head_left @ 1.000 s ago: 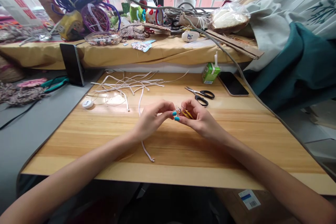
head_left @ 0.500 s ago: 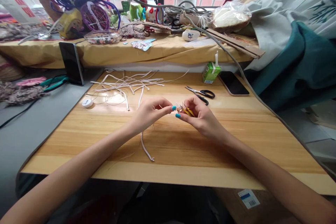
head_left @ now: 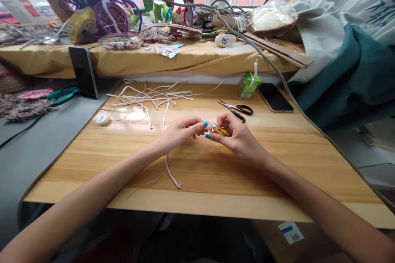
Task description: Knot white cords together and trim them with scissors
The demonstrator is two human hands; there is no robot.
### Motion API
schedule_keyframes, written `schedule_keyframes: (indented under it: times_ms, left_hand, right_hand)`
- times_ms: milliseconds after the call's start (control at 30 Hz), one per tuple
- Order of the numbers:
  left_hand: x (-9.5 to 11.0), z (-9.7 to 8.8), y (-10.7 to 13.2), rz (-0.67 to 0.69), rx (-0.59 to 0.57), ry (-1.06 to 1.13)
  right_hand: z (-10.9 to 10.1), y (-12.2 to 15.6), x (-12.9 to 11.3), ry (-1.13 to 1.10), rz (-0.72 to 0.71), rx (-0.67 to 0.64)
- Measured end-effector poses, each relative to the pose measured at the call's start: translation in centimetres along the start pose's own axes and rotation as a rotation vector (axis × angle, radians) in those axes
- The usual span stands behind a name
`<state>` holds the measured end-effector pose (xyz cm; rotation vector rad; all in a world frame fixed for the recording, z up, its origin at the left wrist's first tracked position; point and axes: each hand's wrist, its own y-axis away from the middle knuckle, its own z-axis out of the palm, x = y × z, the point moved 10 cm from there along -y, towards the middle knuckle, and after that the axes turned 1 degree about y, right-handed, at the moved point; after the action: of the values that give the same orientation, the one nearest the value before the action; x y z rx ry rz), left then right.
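Note:
Over the middle of the wooden table, my left hand (head_left: pixel 187 130) pinches a small, shiny, copper-coloured bit of work (head_left: pixel 210 128), too fine to make out clearly. My right hand (head_left: pixel 237 134) is closed around a small yellow-handled tool (head_left: pixel 222 132), whose metal tip points left at the piece. Whether it is snips or pliers cannot be told. Both hands nearly touch at the fingertips. A white cord (head_left: pixel 168 168) lies on the table, passing under my left hand. Just beyond my right hand rest black-handled scissors (head_left: pixel 242 109), blades spread a little.
Several white cords and thin strands (head_left: pixel 148 98) lie tangled at the back left, near a small white round container (head_left: pixel 102 119). A green drink carton (head_left: pixel 248 84) and a phone (head_left: pixel 275 97) stand and lie at the back right. A grey cable (head_left: pixel 308 121) crosses the right side.
The fingers of my left hand have curled and shifted slightly around the small piece. The yellow-handled tool stays in my right hand, nearly in place.

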<state>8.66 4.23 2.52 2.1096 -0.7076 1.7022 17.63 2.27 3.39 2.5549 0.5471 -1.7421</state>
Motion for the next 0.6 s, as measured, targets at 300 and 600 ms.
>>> schedule_keyframes:
  times_ms: [300, 600]
  left_hand:
    - [-0.4, 0.5, 0.5, -0.003, 0.043, -0.07]
    - [-1.4, 0.7, -0.1, -0.069, -0.013, 0.095]
  right_hand:
    - [0.6, 0.1, -0.2, 0.02, -0.01, -0.024]
    - [0.5, 0.0, 0.0, 0.001, 0.025, -0.058]
